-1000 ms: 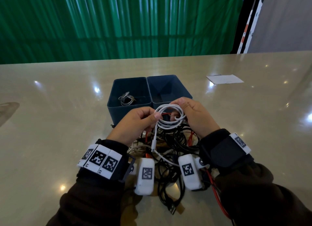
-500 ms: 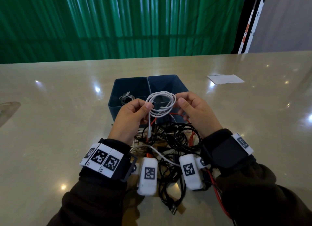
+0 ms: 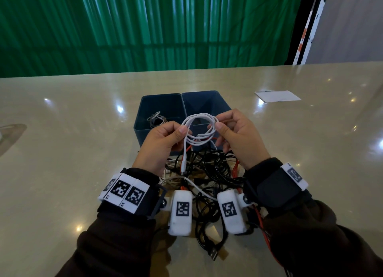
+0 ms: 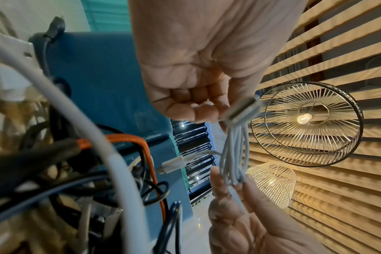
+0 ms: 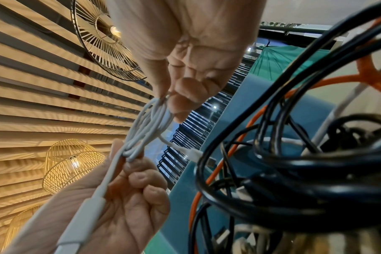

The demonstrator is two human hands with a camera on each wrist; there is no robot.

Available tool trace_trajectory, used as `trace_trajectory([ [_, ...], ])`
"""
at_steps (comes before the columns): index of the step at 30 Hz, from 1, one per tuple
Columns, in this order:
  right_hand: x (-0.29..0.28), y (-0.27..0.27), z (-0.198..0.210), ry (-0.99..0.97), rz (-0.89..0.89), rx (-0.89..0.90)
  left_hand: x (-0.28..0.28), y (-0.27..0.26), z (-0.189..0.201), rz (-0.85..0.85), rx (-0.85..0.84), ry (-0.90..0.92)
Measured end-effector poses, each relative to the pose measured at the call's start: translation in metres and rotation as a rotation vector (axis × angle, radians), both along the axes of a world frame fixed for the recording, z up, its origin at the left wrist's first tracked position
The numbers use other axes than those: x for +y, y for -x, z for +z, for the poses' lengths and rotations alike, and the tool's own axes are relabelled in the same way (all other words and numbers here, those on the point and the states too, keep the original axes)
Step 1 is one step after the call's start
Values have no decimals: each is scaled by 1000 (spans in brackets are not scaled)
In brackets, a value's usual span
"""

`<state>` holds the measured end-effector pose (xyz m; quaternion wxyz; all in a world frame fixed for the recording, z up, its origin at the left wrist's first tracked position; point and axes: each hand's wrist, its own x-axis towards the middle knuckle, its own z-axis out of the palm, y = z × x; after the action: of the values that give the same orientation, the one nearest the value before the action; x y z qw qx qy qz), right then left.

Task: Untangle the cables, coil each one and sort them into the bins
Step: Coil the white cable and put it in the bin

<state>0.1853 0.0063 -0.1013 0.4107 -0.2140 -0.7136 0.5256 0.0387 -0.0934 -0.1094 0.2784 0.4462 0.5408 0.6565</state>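
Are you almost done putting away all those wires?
Not nearly. Done: one coiled cable lies in the left bin. In hand: a white cable, coiled, pinched on either side by the left hand and right hand above the bins, one end hanging loose. Left: the tangle of black, orange and white cables on the table; the right bin looks empty.
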Motion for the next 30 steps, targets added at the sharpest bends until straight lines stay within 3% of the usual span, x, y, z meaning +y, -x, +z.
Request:
trace_trajectory([
  [8, -4, 1, -1, 57, 45, 53, 1, 3, -2, 76, 33, 54],
  [16, 1, 7, 6, 53, -1, 50, -7, 10, 6, 18, 156, 91],
  [18, 4, 10, 15, 12, -4, 8, -12, 22, 7, 102, 142, 64],
  [23, 16, 34, 59, -104, -2, -64, -26, 58, 9, 451, -91, -83],
  [26, 25, 63, 85, -167, 8, -121, -26, 72, 3, 616, -63, -68],
  [30, 37, 112, 99, -243, -40, -292, -18, 78, -11, 609, 50, 46],
])
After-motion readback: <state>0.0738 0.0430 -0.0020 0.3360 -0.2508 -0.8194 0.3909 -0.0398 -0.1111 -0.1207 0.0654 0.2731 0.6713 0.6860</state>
